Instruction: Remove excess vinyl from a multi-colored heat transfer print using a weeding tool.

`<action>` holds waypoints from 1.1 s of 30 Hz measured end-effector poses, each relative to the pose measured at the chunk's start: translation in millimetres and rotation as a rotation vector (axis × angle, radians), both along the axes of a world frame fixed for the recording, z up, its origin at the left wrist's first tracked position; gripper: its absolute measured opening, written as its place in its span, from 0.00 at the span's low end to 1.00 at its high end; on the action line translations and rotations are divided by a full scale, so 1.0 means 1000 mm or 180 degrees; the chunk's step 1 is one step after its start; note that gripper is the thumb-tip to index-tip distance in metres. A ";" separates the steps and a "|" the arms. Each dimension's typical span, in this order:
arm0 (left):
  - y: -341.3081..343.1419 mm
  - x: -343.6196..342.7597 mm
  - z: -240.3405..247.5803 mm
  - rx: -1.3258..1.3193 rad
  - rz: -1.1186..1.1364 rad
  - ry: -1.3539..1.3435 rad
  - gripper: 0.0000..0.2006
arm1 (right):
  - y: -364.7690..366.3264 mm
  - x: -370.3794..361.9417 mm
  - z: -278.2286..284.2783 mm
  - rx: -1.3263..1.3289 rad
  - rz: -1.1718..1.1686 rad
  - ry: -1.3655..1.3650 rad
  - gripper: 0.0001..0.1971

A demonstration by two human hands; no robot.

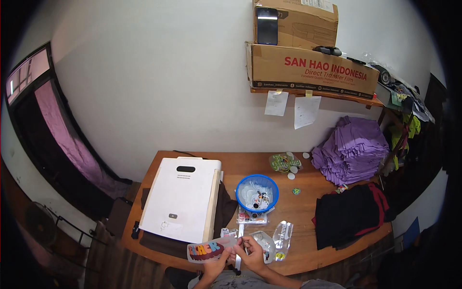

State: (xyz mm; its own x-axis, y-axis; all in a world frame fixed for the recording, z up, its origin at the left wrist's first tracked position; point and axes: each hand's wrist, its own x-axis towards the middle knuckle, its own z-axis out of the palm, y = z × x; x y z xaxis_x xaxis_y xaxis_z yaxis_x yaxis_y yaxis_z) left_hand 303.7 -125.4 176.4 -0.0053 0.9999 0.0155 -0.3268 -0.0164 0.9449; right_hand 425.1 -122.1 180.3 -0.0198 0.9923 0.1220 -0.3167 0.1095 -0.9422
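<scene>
My left hand [219, 262] held a translucent film sheet with colourful block lettering [204, 250] by its right end, near the front of the brown wooden table [301, 212]. My right hand [255, 257] was just beside it, narrowly curled; I couldn't tell what it gripped. A round blue plastic basket [277, 193] stood beyond.

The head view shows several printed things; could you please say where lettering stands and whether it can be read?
Long brown cardboard box: large red letters, legible, not copied here.
Translucent film sheet in the left hand: bold multicoloured letters, legible, not copied.
Upper brown cardboard box: print too small.
Two white paper sheets: faint marks, unreadable.
Clear film strip with pale lettering: too blurred.
Green-lettered sheet: too blurred.
</scene>
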 end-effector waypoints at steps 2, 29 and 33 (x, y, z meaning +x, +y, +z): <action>0.002 0.005 0.012 0.0062 0.0018 -0.0010 0.10 | 0.002 -0.001 -0.005 -0.0135 0.0010 0.0123 0.08; 0.032 -0.004 0.049 0.0246 -0.1087 0.0600 0.13 | 0.024 0.044 0.039 0.0276 0.0311 -0.0336 0.05; 0.021 0.001 0.043 0.0014 -0.1117 0.0369 0.07 | 0.020 0.040 0.043 0.0177 0.0216 -0.0289 0.06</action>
State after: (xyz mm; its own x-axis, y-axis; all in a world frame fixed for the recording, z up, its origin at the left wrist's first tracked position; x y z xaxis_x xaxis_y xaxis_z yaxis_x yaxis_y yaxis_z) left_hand 305.0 -104.1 219.0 0.3400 0.9404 0.0003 -0.2042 0.0735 0.9762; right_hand 465.6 -101.8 223.4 -0.1002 0.9801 0.1715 -0.2387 0.1437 -0.9604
